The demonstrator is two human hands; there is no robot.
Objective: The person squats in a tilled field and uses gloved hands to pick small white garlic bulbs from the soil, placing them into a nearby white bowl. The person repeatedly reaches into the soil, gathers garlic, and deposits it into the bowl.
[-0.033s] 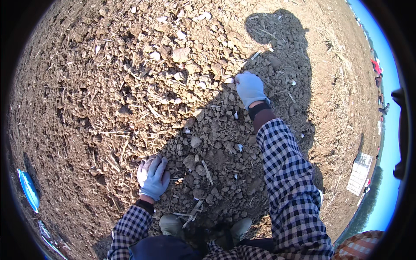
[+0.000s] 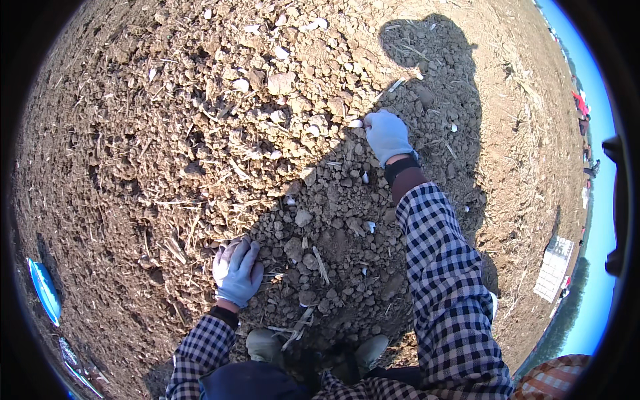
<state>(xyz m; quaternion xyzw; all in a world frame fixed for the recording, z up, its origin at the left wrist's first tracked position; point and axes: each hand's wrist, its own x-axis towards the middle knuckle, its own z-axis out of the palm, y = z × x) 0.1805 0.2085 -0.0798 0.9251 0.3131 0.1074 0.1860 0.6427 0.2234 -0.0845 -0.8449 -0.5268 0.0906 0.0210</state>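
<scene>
- Since the earlier frame, my view has slipped only a hair, so the middle of the scene sits slightly farther right; my left hand (image 2: 237, 272) and right hand (image 2: 389, 137) keep their places against the soil (image 2: 113, 173).
- At the far-left rim of my view, on the near side, lies a blue pointed object (image 2: 45, 292), well apart from my hands.
- My left hand, in a pale glove, rests palm down on the clods; its grip is loose and fairly wide, fingers slightly parted, their tips against the soil.
- My shoes (image 2: 264, 346) stand nearest me, between my forearms.
- Farther off, left of my right hand, several pale pieces (image 2: 277, 117) lie scattered on sunlit clods.
- A clove-like white piece (image 2: 355, 124) lies just left of my right fingertips, on the far side of the ground.
- My right hand reaches out farther than the left; its grip is narrow, fingers curled together, but I cannot tell whether they pinch that piece or only touch it.
- On the right, well apart, is a white gridded panel (image 2: 553, 269).
</scene>
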